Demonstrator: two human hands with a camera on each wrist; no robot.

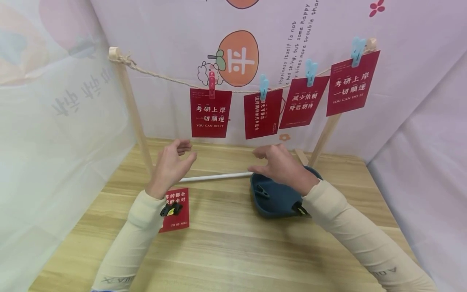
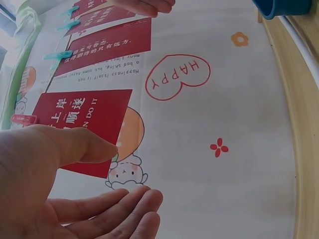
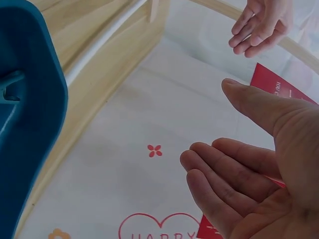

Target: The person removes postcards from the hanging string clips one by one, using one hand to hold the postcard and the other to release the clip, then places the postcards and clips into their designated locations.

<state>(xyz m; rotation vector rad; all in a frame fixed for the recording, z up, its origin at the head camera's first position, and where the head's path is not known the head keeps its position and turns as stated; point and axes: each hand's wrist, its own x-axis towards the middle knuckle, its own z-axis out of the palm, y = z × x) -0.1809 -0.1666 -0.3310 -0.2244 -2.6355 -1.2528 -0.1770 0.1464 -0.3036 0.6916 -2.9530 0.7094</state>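
Note:
My left hand (image 1: pixel 170 165) is raised above the table's left part, fingers apart and nothing between them. Opposite it, my right hand (image 1: pixel 280 165) hovers over a dark blue tray (image 1: pixel 271 209), also holding nothing. Behind them a twine (image 1: pixel 160 75) carries several red cards. A pink clothespin (image 1: pixel 212 85) fixes the leftmost card (image 1: pixel 211 117). Light blue clothespins hold the others: a sideways-printed card (image 1: pixel 260 119), a tilted card (image 1: pixel 303 107) and the far right card (image 1: pixel 350 87). In the left wrist view the leftmost card (image 2: pixel 79 107) is partly behind my thumb.
Wooden posts (image 1: pixel 133 109) hold the twine, with a white rod (image 1: pixel 219 177) low between them. Another red card (image 1: pixel 182 219) lies on the table under black clips (image 1: pixel 171 209), partly behind my left sleeve. A dark clip (image 1: pixel 261 191) sits in the tray. Printed cloth surrounds the table.

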